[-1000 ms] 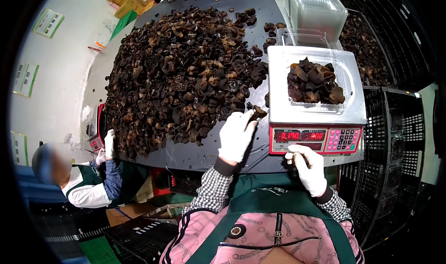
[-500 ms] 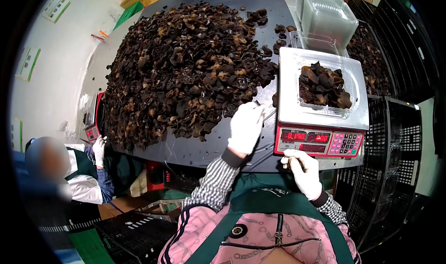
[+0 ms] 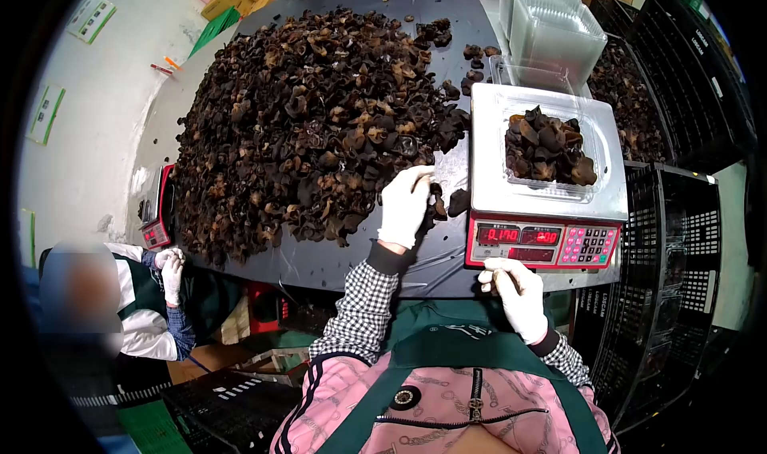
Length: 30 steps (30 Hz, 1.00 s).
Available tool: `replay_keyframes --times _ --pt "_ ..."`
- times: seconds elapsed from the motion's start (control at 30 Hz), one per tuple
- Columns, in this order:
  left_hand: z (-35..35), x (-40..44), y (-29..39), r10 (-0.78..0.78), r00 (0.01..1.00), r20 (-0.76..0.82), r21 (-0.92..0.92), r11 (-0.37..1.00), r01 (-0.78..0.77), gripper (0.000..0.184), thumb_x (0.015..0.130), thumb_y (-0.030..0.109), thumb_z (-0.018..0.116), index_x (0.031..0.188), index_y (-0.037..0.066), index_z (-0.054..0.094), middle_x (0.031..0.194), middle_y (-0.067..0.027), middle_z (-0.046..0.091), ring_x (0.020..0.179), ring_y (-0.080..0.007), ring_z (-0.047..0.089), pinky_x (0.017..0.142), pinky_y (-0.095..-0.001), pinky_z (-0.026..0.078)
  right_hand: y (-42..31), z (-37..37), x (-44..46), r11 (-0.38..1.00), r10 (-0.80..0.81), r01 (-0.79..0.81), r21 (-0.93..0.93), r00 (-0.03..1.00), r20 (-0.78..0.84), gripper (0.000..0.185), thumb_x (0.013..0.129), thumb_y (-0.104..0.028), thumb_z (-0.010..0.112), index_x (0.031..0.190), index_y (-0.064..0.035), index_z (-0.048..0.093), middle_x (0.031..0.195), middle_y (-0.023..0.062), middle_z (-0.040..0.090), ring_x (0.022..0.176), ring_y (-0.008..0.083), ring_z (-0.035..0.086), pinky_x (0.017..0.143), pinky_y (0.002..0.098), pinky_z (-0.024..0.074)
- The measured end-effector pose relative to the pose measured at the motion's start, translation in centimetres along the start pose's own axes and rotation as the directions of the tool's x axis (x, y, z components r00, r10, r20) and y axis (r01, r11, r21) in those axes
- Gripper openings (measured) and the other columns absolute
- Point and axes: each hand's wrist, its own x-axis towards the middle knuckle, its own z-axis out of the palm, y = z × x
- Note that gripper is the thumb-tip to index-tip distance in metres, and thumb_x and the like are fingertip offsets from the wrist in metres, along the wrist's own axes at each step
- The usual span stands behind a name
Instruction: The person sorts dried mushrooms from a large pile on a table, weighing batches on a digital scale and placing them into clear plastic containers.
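My left hand (image 3: 405, 208), in a white glove, is at the right edge of a large heap of dark wood ear mushrooms (image 3: 304, 134). Its fingers are bent together, and whatever they hold is hidden. Loose wood ear pieces (image 3: 459, 203) lie just right of it. My right hand (image 3: 519, 298), also gloved, is closed in front of the red and silver scale (image 3: 489, 134), its fingers curled against the thumb; I cannot make out anything in them. On the scale's plate sits a clear plastic tray (image 3: 551, 189) holding wood ears (image 3: 547, 146). The red display seems to read 0.170.
Stacked clear trays (image 3: 555, 38) stand behind the scale. Black crates (image 3: 667, 238) are at the right, one farther back with more wood ears (image 3: 627, 110). At the left, a co-worker's gloved hands (image 3: 170, 270) are near a second scale (image 3: 157, 222).
My left hand has moved slightly left, from beside the scale to the heap's edge, uncovering dark pieces on the table. My right hand stays nearly still. The co-worker's hands have come together.
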Motion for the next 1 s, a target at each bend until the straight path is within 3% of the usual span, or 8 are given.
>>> replay_keyframes --times 0.17,0.33,0.43,0.5,0.57,0.7,0.73,1.0 --pt "1.0 -0.9 1.8 0.437 0.893 0.106 0.359 0.821 -0.444 0.024 0.088 0.016 0.069 0.11 0.007 0.07 0.095 -0.0126 0.068 0.092 -0.0309 0.064 0.079 -0.0406 0.055 0.3 0.5 0.2 1.0 0.018 -0.018 0.005 0.998 0.064 0.024 0.102 0.001 0.053 0.121 0.004 0.066 0.096 0.0093 0.073 0.082 0.0104 0.067 0.078 0.0253 0.0561" --pt "3.2 -1.6 0.0 0.393 0.854 0.342 0.474 0.712 -0.518 0.017 0.085 0.013 0.068 0.1 0.007 0.067 0.089 -0.014 0.063 0.09 -0.0328 0.062 0.076 -0.0418 0.054 0.5 0.6 -0.6 0.998 0.01 -0.012 0.059 0.999 0.037 0.024 0.101 0.001 0.054 0.122 0.0027 0.067 0.095 0.0071 0.073 0.081 0.0086 0.066 0.077 0.0243 0.0561" --pt "1.8 -1.5 1.8 0.455 0.868 0.198 0.376 0.783 -0.496 0.016 0.087 0.012 0.068 0.102 0.007 0.07 0.095 -0.0134 0.067 0.091 -0.0328 0.065 0.078 -0.0397 0.055 0.8 -0.2 -0.8 0.999 -0.02 0.02 0.031 1.0 -0.005 0.024 0.102 0.001 0.055 0.122 0.0026 0.067 0.094 0.0073 0.073 0.081 0.0089 0.066 0.076 0.0245 0.0562" --pt "-0.1 -2.2 3.9 0.238 0.968 0.077 0.177 0.952 -0.249 0.025 0.091 0.002 0.068 0.116 0.004 0.072 0.105 -0.0113 0.072 0.096 -0.0211 0.07 0.085 -0.0311 0.055 0.7 -0.5 -0.7 0.999 -0.01 0.011 0.038 0.999 -0.032 0.023 0.102 0.0 0.055 0.122 0.0025 0.067 0.094 0.0074 0.073 0.081 0.009 0.066 0.076 0.0244 0.0561" --pt "-1.2 -2.7 6.9 0.034 0.997 0.074 -0.088 0.996 -0.028 0.025 0.095 -0.001 0.066 0.119 0.001 0.071 0.11 -0.0091 0.073 0.098 -0.0149 0.07 0.088 -0.0284 0.055 0.4 -0.6 -0.3 0.999 -0.012 0.013 0.042 0.999 -0.034 0.023 0.102 0.0 0.055 0.122 0.0025 0.067 0.094 0.0074 0.073 0.081 0.009 0.066 0.076 0.0242 0.0561" --pt "-0.5 -2.1 12.5 0.038 0.987 0.156 -0.229 0.973 -0.002 0.028 0.095 -0.001 0.066 0.123 0.0 0.069 0.113 -0.0079 0.072 0.099 -0.0131 0.069 0.089 -0.0271 0.055 -1.0 -0.3 0.5 0.998 -0.06 0.06 0.033 0.998 0.006 0.024 0.102 0.0 0.055 0.122 0.0023 0.067 0.095 0.0076 0.073 0.082 0.009 0.067 0.077 0.0236 0.0559" --pt "0.5 -0.9 11.6 0.252 0.96 0.123 -0.162 0.959 -0.231 0.028 0.095 0.0 0.067 0.123 -0.001 0.069 0.113 -0.0081 0.072 0.095 -0.0128 0.069 0.086 -0.0269 0.056 -1.3 -0.2 0.5 0.997 -0.073 0.073 0.031 0.997 0.006 0.024 0.102 0.0 0.055 0.122 0.0023 0.067 0.095 0.0076 0.073 0.082 0.009 0.067 0.077 0.0235 0.0559" --pt "9.8 7.2 18.8 0.538 0.824 0.177 -0.122 0.843 -0.524 0.028 0.088 0.016 0.076 0.114 0.005 0.073 0.089 -0.0095 0.073 0.074 -0.0142 0.069 0.07 -0.0273 0.055 -0.2 -1.3 -1.0 0.993 -0.065 0.072 0.093 0.994 -0.083 0.023 0.103 0.0 0.054 0.122 0.0023 0.066 0.096 0.0076 0.073 0.082 0.0091 0.066 0.076 0.0237 0.0556"
